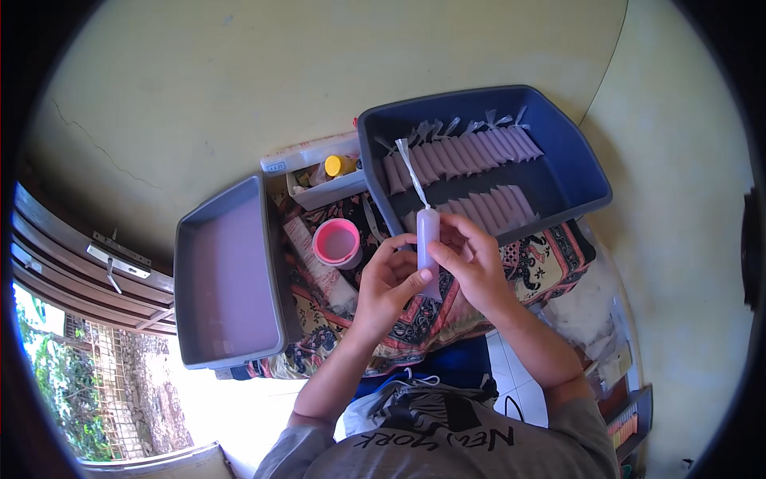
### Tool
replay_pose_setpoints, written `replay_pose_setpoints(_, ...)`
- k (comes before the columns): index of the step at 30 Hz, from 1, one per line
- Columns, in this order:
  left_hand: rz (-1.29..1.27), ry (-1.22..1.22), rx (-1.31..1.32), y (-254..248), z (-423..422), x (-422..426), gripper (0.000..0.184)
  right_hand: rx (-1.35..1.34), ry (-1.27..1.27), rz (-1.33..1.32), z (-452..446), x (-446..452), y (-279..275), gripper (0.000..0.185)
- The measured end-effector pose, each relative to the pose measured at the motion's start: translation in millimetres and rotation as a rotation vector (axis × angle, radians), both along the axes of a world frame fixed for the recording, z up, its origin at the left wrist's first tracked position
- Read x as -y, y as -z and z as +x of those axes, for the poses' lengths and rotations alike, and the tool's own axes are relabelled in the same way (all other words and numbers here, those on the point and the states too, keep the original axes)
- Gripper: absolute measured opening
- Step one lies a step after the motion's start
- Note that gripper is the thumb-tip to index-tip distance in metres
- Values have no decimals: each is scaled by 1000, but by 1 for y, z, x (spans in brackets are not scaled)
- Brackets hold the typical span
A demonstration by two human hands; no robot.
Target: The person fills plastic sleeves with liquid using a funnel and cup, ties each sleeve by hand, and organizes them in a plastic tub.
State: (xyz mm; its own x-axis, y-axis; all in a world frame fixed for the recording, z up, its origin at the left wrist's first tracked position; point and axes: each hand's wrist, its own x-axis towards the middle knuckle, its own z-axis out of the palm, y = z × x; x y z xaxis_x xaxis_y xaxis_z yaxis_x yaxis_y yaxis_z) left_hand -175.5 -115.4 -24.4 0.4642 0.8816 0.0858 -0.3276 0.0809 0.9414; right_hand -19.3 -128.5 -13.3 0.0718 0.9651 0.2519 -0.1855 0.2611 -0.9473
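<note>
Between my two hands stands a slim plastic bag of pale purple liquid [428,231], upright, its twisted clear end pointing up. My left hand [384,279] grips its lower part from the left, thumb across the front. From the right, my right hand [472,255] pinches the middle with its thumb. Just beyond them sits a dark grey tub [574,172] holding two rows of similar filled bags [471,153]. To the left of my left hand is a pink-rimmed cup [338,243] with purple liquid inside.
A second grey tub [278,295] at the left holds purple liquid [223,271]. Behind the cup, a white box [329,192] contains a yellow-capped container [339,165]. Scissors [372,217] and a pack of plastic bags [319,267] lie on the patterned cloth [550,259]. A door [120,259] stands at far left.
</note>
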Motion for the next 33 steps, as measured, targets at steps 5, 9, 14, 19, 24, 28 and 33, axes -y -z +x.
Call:
replay_pose_setpoints(5, -18, 116, -170, -21, 34, -22, 47, -47, 118, 64, 39, -7, -6, 44)
replay_pose_setpoints(9, 38, 236, -181, -24, 71, -51, 42, 310, 435, 287, 76, -13, -9, 39)
replay_pose_setpoints(14, 32, 383, -271, -26, 115, -87, 32, 1174, 429, 347, 137, -19, -14, 27)
replay_pose_setpoints(19, -54, 471, -249, -8, 157, -130, 22, 895, 7, -127, 176, -38, -24, 32)
replay_pose_setpoints(24, -99, 353, -265, -2, 194, -160, 23, 938, 148, -44, 204, -77, -8, 45)
replay_pose_setpoints(28, 159, 231, -619, 22, 222, -188, 31, 997, 157, -163, 238, -124, 3, 50)
replay_pose_setpoints(33, 707, 424, -909, 53, 239, -189, 33, 1045, -44, -596, 271, -167, 38, 53)
